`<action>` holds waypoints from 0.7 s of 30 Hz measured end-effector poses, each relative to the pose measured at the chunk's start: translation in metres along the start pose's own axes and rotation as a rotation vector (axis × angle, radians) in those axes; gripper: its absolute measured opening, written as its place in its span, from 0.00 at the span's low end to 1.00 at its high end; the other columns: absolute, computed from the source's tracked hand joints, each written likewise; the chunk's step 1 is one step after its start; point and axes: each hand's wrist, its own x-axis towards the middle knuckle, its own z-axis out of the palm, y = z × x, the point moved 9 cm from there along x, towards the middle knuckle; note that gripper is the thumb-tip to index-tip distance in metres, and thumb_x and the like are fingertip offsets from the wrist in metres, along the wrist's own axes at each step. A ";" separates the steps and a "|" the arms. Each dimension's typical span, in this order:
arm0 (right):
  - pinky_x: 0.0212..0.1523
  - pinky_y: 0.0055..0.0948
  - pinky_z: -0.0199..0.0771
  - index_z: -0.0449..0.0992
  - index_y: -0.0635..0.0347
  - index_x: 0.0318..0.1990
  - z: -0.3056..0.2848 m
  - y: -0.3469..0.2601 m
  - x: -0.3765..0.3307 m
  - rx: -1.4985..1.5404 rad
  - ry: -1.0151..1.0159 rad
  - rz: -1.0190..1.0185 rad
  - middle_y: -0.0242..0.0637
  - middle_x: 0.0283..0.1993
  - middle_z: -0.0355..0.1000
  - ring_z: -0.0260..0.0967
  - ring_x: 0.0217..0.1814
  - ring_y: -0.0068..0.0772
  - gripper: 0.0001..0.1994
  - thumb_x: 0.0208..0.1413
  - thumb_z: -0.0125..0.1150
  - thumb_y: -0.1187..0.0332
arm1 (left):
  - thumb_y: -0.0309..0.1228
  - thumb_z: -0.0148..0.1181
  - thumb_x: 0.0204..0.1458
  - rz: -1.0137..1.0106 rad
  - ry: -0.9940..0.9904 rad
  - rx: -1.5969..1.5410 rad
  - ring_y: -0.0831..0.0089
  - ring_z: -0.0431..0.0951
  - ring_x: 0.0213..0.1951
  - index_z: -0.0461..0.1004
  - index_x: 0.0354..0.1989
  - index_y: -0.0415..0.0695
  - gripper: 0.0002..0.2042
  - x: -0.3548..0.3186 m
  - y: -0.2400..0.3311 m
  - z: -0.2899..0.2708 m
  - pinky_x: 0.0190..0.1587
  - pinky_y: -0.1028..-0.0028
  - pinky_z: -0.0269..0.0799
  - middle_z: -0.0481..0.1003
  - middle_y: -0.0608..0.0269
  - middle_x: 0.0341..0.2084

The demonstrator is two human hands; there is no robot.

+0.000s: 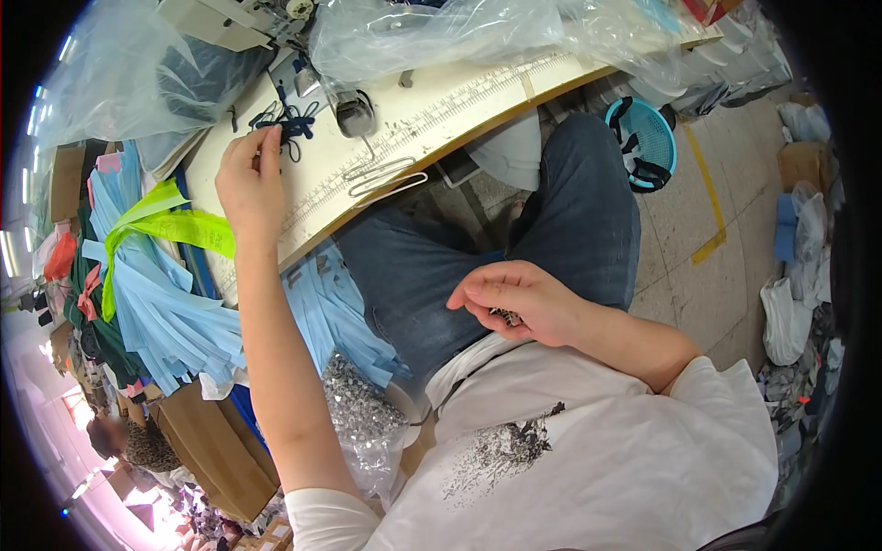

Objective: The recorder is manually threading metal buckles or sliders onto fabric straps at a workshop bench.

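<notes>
My left hand (250, 184) reaches over the white worktable (331, 188), its fingers bent together. Its fingertips are at a small tangle of dark navy cords (292, 121), and whatever they pinch is hidden. Above my lap, my right hand (528, 301) is half curled. Small dark, shiny metal pieces (505, 316) show under its fingers, too small to name. Bent wire loops (386, 179) lie by the table's near edge, below a dark, rounded metal part (355, 114). Beside my left thigh sits a clear bag of small silvery pieces (360, 404).
A sewing machine (220, 20) and clear plastic sheeting (441, 37) occupy the far side. Light blue fabric strips (184, 303) and a lime-green strip (175, 225) hang at the left. A turquoise basket (654, 142) stands on the floor, right. A cardboard box (216, 450) is lower left.
</notes>
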 end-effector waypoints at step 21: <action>0.14 0.15 0.47 0.72 0.68 0.51 -0.005 -0.015 -0.003 0.134 -0.008 -0.027 0.30 0.25 0.62 0.50 0.18 0.14 0.13 0.64 0.50 0.69 | 0.24 0.52 0.59 -0.446 0.245 -1.314 0.74 0.70 0.38 0.61 0.59 0.32 0.20 -0.081 -0.002 -0.043 0.37 0.78 0.70 0.71 0.57 0.38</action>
